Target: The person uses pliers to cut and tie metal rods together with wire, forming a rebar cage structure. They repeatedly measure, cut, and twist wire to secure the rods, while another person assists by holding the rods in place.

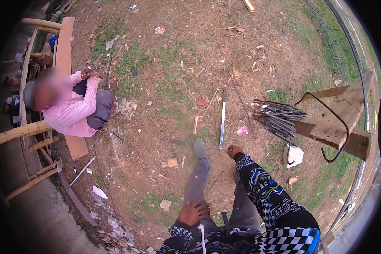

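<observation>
My left hand (pixel 194 212) lies on my left thigh with its fingers apart, and it holds nothing. My right hand (pixel 235 151) hangs low beside my right leg. Its fingers look curled in, and whatever is in them, if anything, is hidden. A long straight silvery metal bar (pixel 222 120) lies on the ground ahead, its near end just left of my right hand and apparently apart from it. Beyond it, a thin dark rod (pixel 238 89) lies slanted on the dirt. To the right, a bundle of dark bent rods (pixel 279 120) hangs on a wooden stand (pixel 340 112).
A person in a pink shirt (pixel 72 108) sits at the left by a plank (pixel 66 44) and bamboo poles (pixel 21 132). A black hooked rod (pixel 346 122) curves off the stand. A white block (pixel 294 155) sits below. Wood scraps and litter dot the grassy dirt.
</observation>
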`<state>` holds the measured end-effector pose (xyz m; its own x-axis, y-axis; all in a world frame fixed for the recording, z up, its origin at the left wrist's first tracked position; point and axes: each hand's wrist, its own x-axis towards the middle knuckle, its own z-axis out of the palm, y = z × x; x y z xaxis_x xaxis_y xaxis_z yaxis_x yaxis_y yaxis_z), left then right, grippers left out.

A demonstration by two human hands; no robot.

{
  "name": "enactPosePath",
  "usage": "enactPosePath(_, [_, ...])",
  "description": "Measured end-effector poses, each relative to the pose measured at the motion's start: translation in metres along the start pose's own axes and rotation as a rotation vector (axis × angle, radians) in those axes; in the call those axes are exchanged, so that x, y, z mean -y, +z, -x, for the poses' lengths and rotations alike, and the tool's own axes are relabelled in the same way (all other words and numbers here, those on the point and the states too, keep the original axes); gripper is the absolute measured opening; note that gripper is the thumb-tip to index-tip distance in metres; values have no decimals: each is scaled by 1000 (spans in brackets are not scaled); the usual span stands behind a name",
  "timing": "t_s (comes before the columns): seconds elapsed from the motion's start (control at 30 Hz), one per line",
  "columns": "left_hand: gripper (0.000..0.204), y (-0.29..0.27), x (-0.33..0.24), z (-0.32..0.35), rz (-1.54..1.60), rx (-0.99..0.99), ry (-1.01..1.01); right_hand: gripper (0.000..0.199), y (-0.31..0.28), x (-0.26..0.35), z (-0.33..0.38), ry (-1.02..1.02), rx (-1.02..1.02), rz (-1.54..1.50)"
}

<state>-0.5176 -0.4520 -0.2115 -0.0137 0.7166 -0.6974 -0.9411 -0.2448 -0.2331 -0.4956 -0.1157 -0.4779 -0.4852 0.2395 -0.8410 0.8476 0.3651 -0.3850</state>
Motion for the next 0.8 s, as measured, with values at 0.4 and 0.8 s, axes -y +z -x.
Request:
enactPosePath(0.4, [80, -54, -41, -5, -9, -228, 154, 60, 103, -53, -238, 361, -298, -71])
enactPosePath(0.8, [72, -4, 25, -13, -78, -152, 96, 45, -7, -6, -81, 111, -392, -445])
